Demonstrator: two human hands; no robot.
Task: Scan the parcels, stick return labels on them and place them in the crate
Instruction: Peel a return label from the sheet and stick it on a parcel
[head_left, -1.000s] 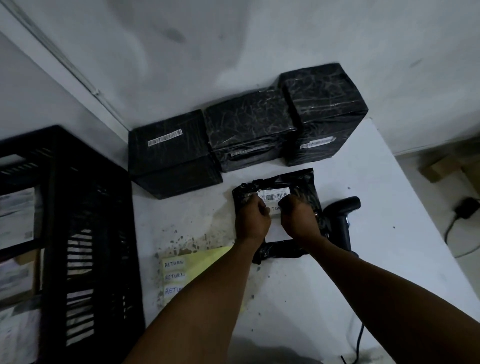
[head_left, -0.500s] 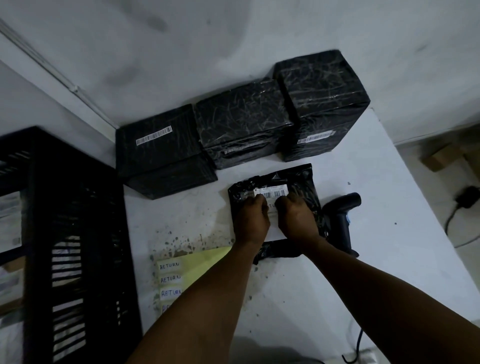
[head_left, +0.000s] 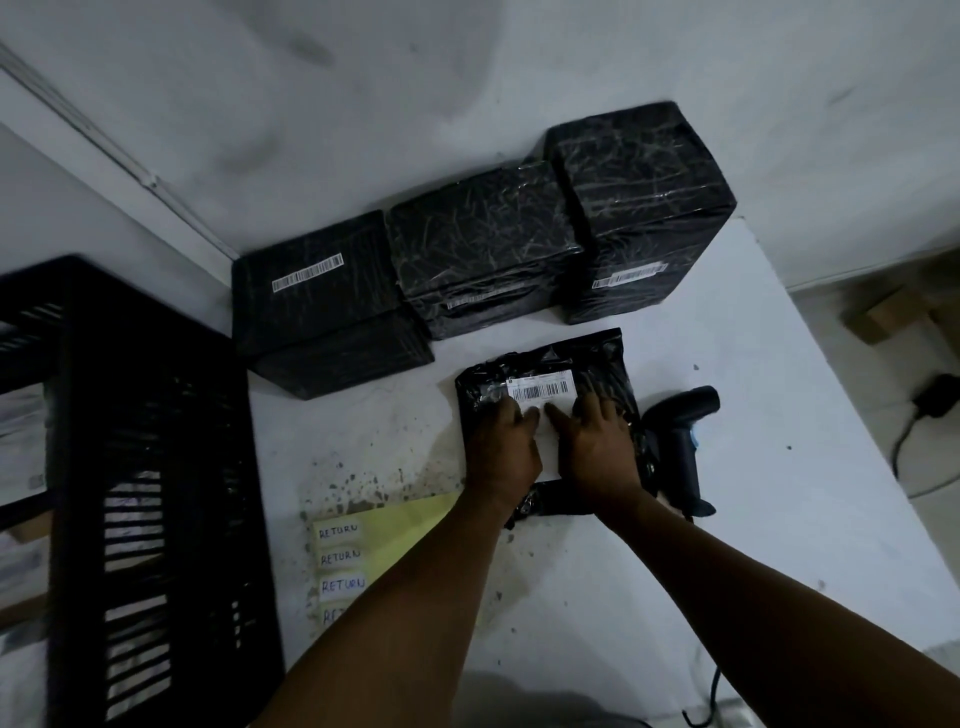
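A flat black plastic parcel (head_left: 602, 364) lies on the white table (head_left: 779, 467), with a barcode sticker (head_left: 540, 388) on top. Below the barcode a white label (head_left: 545, 447) shows between my hands. My left hand (head_left: 506, 452) and my right hand (head_left: 597, 447) lie side by side on the parcel, fingers spread flat and pressing down on that label. A black barcode scanner (head_left: 680, 441) lies just right of the parcel. A yellow sheet with several white "RETURN" labels (head_left: 340, 558) sits near my left forearm. The black slatted crate (head_left: 140, 493) stands at the left.
Three black wrapped boxes stand in a row at the back: left box (head_left: 322, 301), middle box (head_left: 483, 249), right box (head_left: 644, 208), against the wall. The scanner's cable (head_left: 714, 691) runs off the front edge. A cable and plug (head_left: 930, 400) lie on the floor at right.
Both hands went from pinching the label with curled fingers to lying flat and spread on it. The camera shifted slightly; the parcel stayed in place.
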